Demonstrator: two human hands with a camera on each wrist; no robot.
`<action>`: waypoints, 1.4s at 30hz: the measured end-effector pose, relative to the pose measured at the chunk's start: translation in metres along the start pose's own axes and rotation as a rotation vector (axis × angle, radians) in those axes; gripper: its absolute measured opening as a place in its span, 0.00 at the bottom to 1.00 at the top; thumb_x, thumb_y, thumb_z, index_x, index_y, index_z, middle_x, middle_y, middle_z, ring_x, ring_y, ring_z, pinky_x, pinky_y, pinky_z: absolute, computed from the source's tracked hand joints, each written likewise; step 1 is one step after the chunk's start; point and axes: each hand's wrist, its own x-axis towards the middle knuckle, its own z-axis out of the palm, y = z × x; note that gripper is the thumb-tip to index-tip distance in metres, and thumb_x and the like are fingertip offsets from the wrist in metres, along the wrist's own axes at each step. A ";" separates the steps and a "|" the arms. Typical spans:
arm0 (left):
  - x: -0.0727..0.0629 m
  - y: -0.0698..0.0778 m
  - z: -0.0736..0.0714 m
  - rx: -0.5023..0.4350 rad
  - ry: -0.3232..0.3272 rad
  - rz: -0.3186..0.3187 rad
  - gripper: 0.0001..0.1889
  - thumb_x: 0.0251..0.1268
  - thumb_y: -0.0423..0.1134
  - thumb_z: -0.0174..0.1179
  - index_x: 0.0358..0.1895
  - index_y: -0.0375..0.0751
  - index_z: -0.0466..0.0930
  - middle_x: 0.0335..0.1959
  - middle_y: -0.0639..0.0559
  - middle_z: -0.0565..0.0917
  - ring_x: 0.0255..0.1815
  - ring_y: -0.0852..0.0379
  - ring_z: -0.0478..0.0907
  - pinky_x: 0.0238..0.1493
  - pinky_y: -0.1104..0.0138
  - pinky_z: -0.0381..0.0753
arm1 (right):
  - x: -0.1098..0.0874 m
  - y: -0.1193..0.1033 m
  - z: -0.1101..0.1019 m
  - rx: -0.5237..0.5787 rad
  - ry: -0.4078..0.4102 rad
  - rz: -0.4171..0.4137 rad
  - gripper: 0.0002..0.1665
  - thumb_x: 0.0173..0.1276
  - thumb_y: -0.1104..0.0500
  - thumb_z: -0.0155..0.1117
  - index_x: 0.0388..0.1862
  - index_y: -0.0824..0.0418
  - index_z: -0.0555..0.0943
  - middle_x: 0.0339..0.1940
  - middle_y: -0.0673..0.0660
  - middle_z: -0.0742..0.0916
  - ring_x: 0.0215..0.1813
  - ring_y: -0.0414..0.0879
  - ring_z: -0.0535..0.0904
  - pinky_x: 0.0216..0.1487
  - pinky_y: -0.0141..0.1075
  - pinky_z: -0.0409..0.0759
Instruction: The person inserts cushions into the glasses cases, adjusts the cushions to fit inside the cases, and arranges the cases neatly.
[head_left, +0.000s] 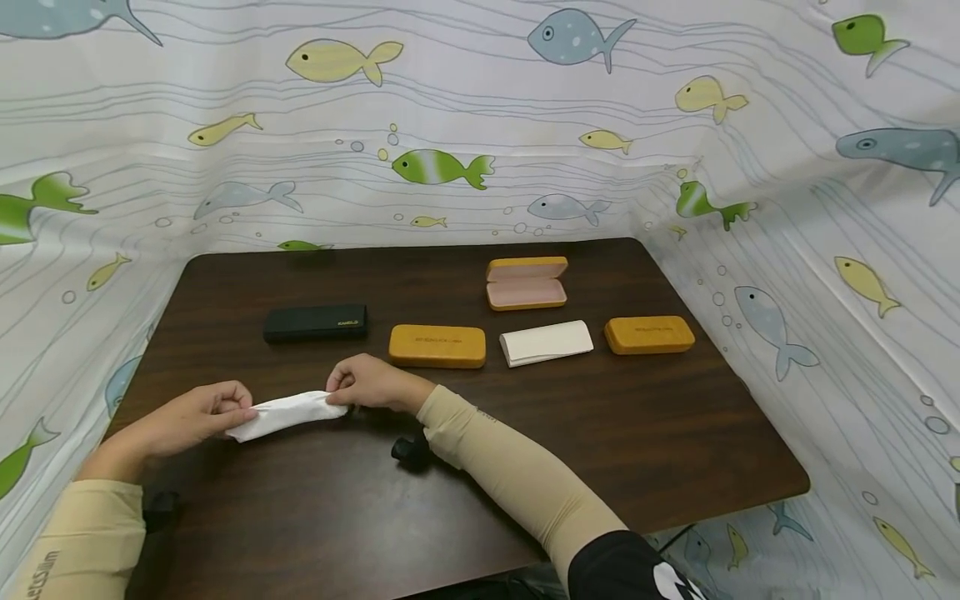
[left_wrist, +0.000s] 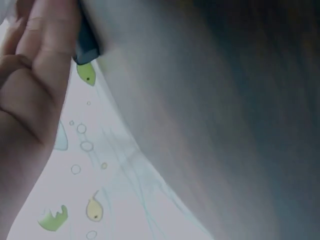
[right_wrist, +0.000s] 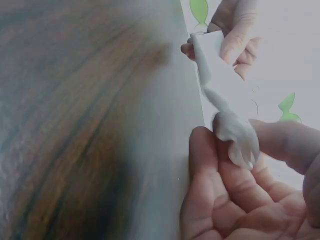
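A white cloth (head_left: 288,415), folded or bunched into a long narrow strip, stretches between my two hands above the front left of the table. My left hand (head_left: 191,417) pinches its left end between thumb and fingers. At the other end, my right hand (head_left: 375,383) grips it the same way; in the right wrist view the cloth (right_wrist: 212,70) has a crumpled end between thumb and fingertips of the right hand (right_wrist: 240,200). The left wrist view shows only part of the left hand (left_wrist: 35,75), with the cloth mostly out of frame.
Behind the hands lie a dark glasses case (head_left: 315,323), a yellow case (head_left: 437,347), a folded white piece (head_left: 547,342) and another yellow case (head_left: 649,335). Farther back, a yellow case (head_left: 527,283) stands open. A fish-patterned curtain (head_left: 480,100) surrounds the brown table (head_left: 675,433).
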 end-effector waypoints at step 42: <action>0.113 0.063 0.049 -0.479 0.014 -0.054 0.09 0.81 0.36 0.52 0.56 0.42 0.76 0.48 0.49 0.80 0.43 0.53 0.82 0.44 0.66 0.86 | -0.062 0.033 -0.123 0.400 0.191 0.130 0.17 0.73 0.71 0.62 0.59 0.72 0.80 0.40 0.59 0.86 0.32 0.48 0.86 0.33 0.32 0.85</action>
